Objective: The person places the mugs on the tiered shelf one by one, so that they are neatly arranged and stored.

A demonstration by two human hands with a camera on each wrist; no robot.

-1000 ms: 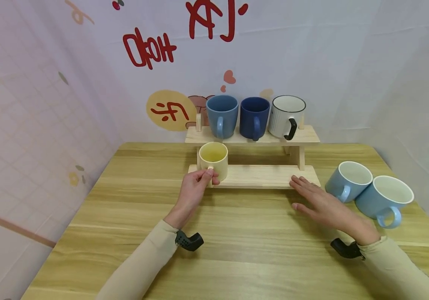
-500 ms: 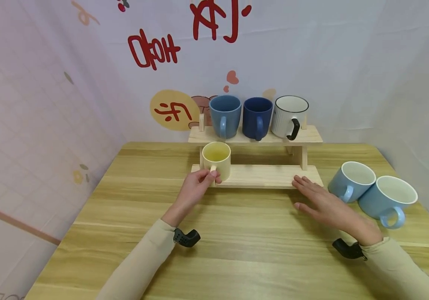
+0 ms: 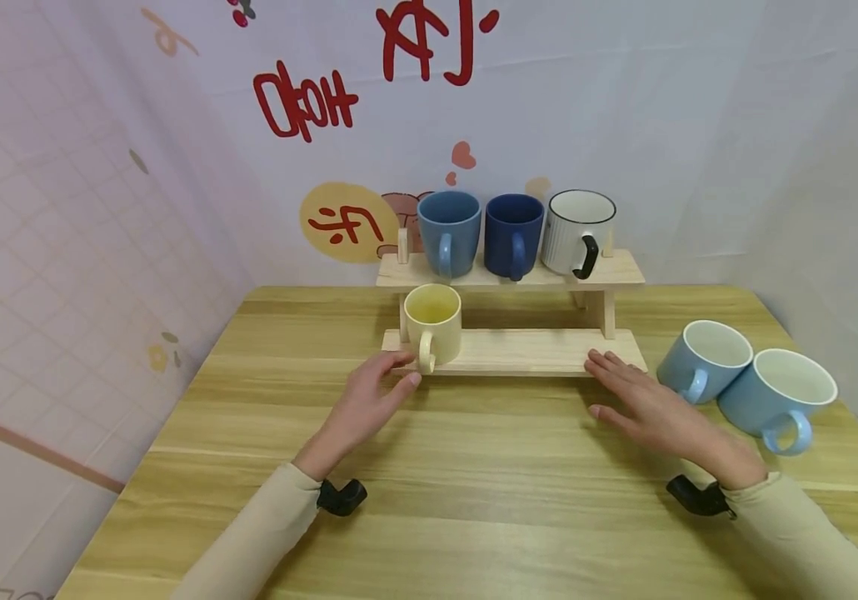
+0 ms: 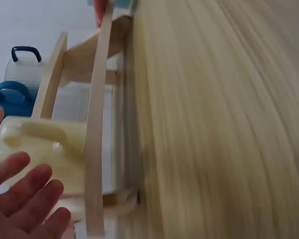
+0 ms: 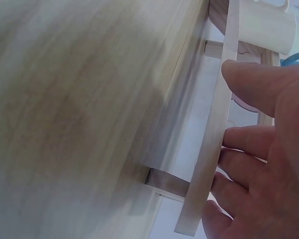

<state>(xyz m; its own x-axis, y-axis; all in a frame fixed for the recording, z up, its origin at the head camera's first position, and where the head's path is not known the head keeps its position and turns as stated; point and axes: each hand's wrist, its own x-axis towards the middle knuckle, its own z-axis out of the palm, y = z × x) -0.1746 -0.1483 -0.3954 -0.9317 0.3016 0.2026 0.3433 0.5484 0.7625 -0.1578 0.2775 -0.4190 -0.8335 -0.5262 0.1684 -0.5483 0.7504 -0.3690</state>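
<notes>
A pale yellow mug [image 3: 444, 337] stands upright at the left end of the lower shelf [image 3: 526, 350] of a small two-tier wooden rack, its handle toward me. Just left of that handle is my left hand [image 3: 364, 404], thumb and fingers spread apart and holding nothing. In the left wrist view its fingers [image 4: 40, 184] overlap the mug [image 4: 72, 172] but do not curl round it. My right hand [image 3: 642, 408] lies with extended fingers at the front edge of the lower shelf's right end. The right wrist view has its fingertips right along the board [image 5: 209, 144].
On the upper shelf [image 3: 627, 267] stand a medium blue mug [image 3: 462, 237], a dark blue mug [image 3: 502, 242] and a white ribbed mug [image 3: 564, 237] with a black handle. Two light blue mugs [image 3: 687, 358] sit close together on the wooden table [image 3: 489, 500], right of the rack.
My left hand has let go of the yellow mug's handle and drawn back left and toward me. The mug stays on the lower shelf. My right hand keeps its place.
</notes>
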